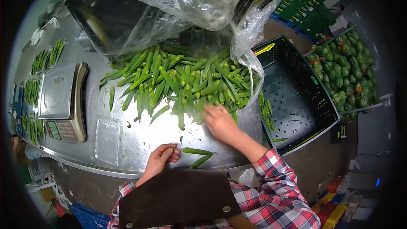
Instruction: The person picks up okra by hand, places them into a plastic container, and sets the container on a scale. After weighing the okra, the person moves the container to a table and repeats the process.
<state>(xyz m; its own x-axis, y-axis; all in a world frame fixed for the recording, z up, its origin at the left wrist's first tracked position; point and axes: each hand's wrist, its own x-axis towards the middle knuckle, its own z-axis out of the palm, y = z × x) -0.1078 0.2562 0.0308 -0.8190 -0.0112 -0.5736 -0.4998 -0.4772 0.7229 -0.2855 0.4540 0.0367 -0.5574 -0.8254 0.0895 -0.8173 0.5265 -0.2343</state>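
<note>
Right hand (219,119) lies open on the okra pile (186,80), left hand (163,156) half-curled, hold unclear, by two loose pods (198,152), and a brisk sweep could roll them off the tabletop (140,138).

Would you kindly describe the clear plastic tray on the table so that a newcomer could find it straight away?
Start at the steel table and find the weighing scale on its left side. Between that scale and the left hand lies the clear plastic tray. Unlike the okra pile beyond it, it is see-through, rectangular and holds nothing.
</note>
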